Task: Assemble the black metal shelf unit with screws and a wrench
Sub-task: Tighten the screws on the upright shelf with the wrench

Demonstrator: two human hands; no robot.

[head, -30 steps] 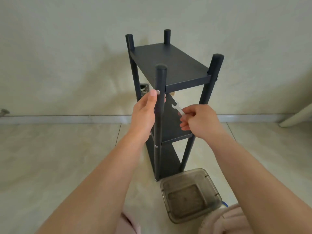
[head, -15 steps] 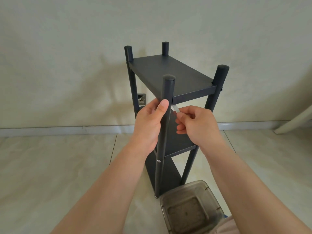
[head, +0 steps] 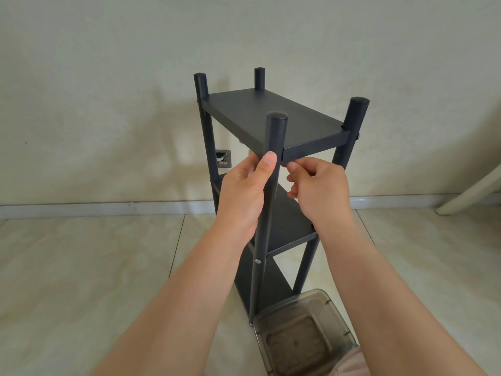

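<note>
The left hand [head: 245, 191] grips the near front post [head: 273, 147] of the black metal three-tier shelf unit [head: 271, 118], thumb laid up the tube just under the top shelf. Beside it, across the post, the right hand [head: 320, 191] has its fingers curled tight at the underside of that shelf's front edge; whether they pinch the wrench cannot be told, as nothing shows between them. Below the grip, a silver screw head [head: 257, 261] sits on the post at the middle shelf. The unit stands upright on the pale tiled floor [head: 81, 267], with a smoky clear plastic box [head: 303, 335] at its foot.
</note>
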